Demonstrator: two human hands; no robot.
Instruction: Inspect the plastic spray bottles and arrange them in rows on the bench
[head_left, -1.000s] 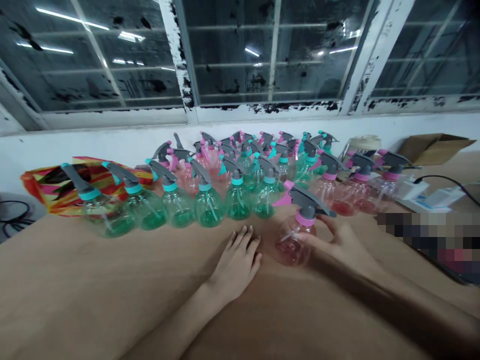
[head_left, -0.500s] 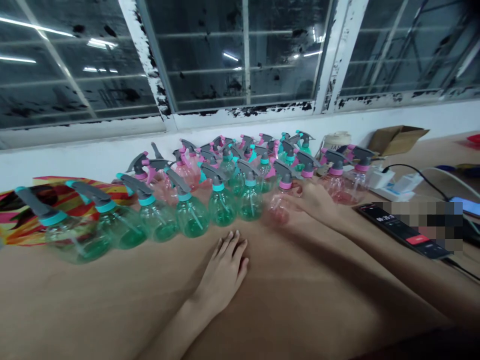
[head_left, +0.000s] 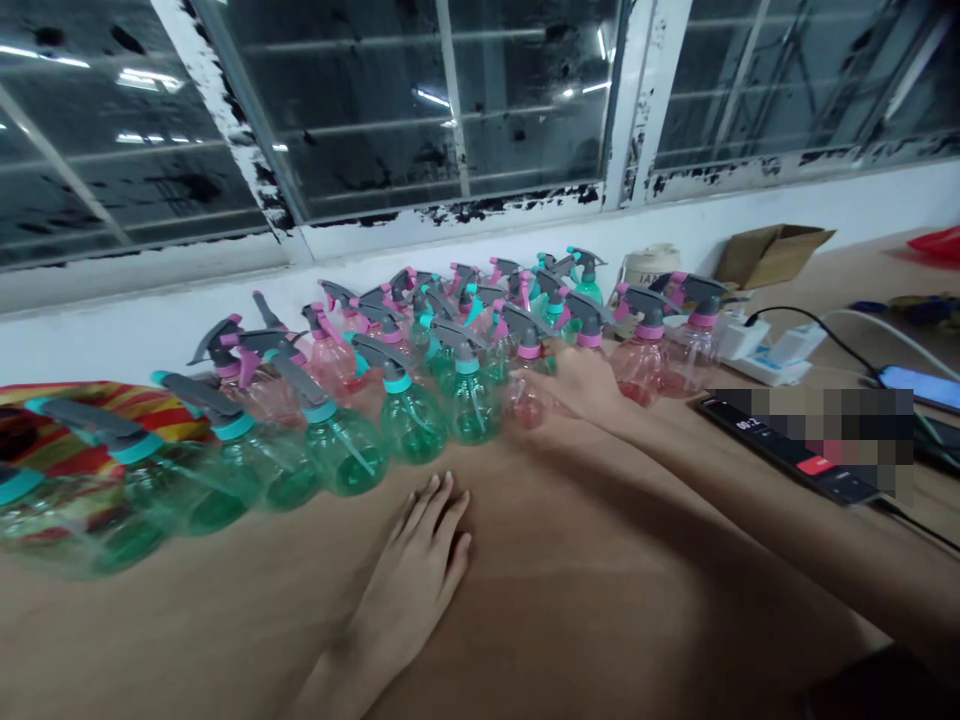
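My left hand lies flat on the brown table, fingers stretched out, holding nothing. My right hand reaches far forward and is wrapped round a pink spray bottle with a grey trigger and pink collar, standing at the front of a crowd of bottles. Green spray bottles with teal collars stand in a row to its left. More pink spray bottles stand just right of my hand.
Several more spray bottles fill the space back to the white wall under the windows. A striped bag lies at the far left. A phone, a power strip with cables and a cardboard box sit at the right.
My right hand has carried the pink bottle from the open table forward into the group of bottles. My left hand stays flat. The camera has swung to the right.
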